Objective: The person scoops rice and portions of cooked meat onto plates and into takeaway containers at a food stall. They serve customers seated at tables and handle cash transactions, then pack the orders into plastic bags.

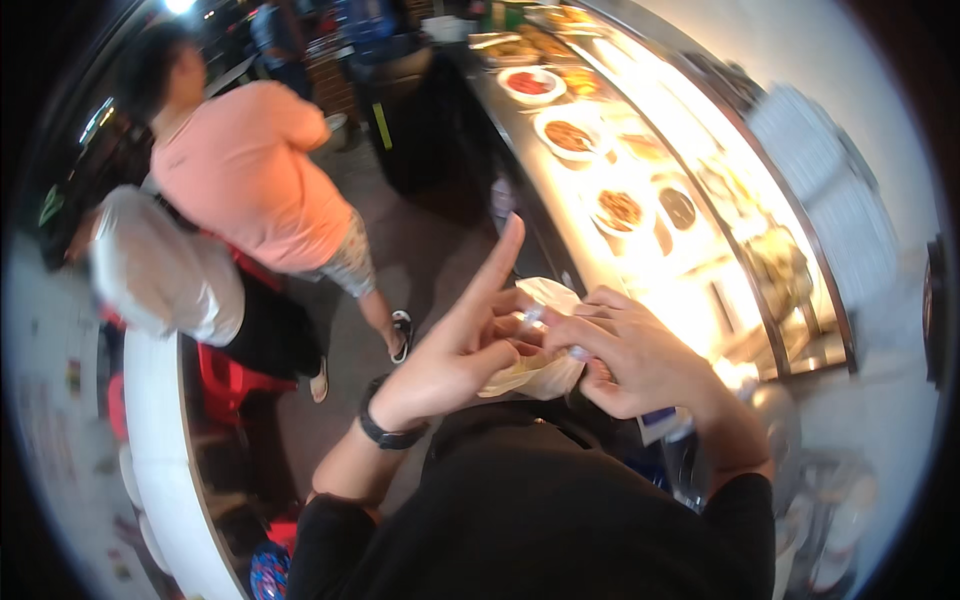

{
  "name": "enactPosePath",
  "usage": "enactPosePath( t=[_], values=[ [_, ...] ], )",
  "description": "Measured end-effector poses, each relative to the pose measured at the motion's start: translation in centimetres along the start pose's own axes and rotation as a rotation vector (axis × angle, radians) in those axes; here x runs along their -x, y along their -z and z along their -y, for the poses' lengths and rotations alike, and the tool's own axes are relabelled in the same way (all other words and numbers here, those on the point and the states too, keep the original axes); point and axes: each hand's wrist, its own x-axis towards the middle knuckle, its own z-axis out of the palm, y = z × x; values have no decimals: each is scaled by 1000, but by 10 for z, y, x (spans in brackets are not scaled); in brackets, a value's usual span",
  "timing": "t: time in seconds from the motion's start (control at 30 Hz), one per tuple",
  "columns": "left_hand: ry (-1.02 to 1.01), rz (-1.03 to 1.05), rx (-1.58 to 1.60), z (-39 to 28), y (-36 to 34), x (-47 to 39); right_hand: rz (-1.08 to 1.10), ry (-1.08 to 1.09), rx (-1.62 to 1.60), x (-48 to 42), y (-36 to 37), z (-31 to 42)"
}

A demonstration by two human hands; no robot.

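Observation:
A pale, translucent plastic bag (pixel 536 379) hangs in front of my black shirt, between my two hands. With its index finger stretched out, my left hand (pixel 469 341) grips the bag's gathered top with its other fingers. My right hand (pixel 637 356) pinches the same part from the other side, its fingers curled and close to the left ones. Twisted clear plastic (pixel 534 313) shows between the fingers; whether it is knotted I cannot tell. My fingers partly cover the bag, and its contents cannot be made out.
At right, a brightly lit food display counter (pixel 540 176) holds several bowls of food (pixel 568 136). Stacked white containers (pixel 821 172) stand behind it. A person in an orange shirt (pixel 247 176) and another in white (pixel 169 262) are at left, near red chairs (pixel 225 375) and a white table (pixel 161 420).

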Motion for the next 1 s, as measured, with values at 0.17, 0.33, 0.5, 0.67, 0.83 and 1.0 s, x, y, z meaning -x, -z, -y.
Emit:
enactPosePath(
  t=[0.17, 0.33, 0.5, 0.67, 0.83, 1.0],
  values=[
    [11, -302, 35, 35, 39, 0, 17, 137, -158, -98, -42, -49],
    [167, -558, -5, 64, 90, 16, 38, 203, -479, -159, -89, -118],
    [208, -995, -41, 80, 111, 41, -30, -272, -816, -157, -116, -242],
    [-16, -1480, -115, 56, 112, 70, 177, -555, -915, -149, -139, -395],
    [214, -1843, -717, 7, 141, 115, 262, -528, -749, -206, -145, -433],
    [305, -2000, -853, -27, 206, 190, 288, -416, -690, -266, -160, -417]
  ],
)
